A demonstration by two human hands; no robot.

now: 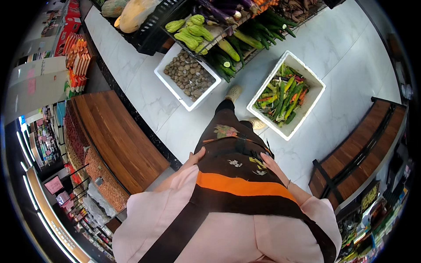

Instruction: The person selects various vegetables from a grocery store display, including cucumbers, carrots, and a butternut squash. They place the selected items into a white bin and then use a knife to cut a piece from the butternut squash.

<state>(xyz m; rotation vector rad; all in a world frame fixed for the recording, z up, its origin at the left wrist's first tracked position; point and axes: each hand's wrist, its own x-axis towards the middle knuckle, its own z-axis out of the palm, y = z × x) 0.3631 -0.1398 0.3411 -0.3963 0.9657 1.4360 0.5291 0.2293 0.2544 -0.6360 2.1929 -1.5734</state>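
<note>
My left hand point(196, 155) rests at the left side of the dark apron point(223, 161), thumb visible, its fingers mostly hidden. At the apron's right front is my right hand point(270, 161), touching the cloth beside a printed yellow patch; its grip is unclear. Beyond my shoes point(234, 93), to the right, a white foam box point(297, 126) on the floor holds a mix of cucumbers, long peppers point(289, 84), carrot pieces and leafy scraps. To the left, another white foam box point(171, 95) contains many small round brown taro-like tubers point(189, 74).
Ahead stands a wire rack with chayotes point(187, 36), eggplants point(218, 11) and cucumbers point(227, 49). A black crate point(154, 26) with large gourds is beside it. Wood-panelled counters flank me, left point(121, 138) and right point(365, 141). The floor is pale tile point(345, 65).
</note>
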